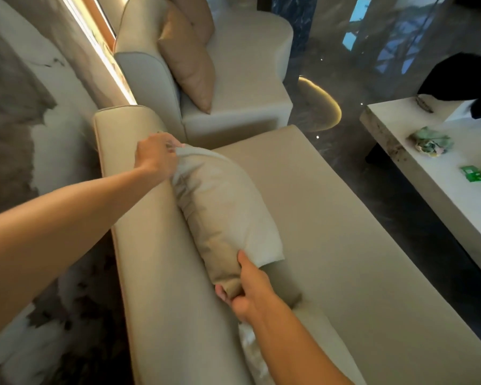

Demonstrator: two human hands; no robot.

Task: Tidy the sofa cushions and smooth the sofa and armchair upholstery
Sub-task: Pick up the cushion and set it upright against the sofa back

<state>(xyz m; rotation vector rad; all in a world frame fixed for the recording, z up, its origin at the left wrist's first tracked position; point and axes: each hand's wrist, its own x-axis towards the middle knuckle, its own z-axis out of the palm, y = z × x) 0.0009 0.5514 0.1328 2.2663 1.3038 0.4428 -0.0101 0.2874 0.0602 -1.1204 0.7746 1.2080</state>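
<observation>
A beige cushion leans against the backrest of the beige sofa. My left hand pinches its far top corner, close to the sofa's rounded end. My right hand grips its near bottom corner, thumb on the front face. A second pale cushion lies just behind my right forearm, partly hidden. Beyond the sofa stands a beige armchair with a tan cushion propped upright against its back.
A white stone coffee table stands to the right, carrying a crumpled green cloth, a green packet and a black item. Glossy dark marble floor separates it from the sofa. A marble wall with a light strip runs behind the sofa.
</observation>
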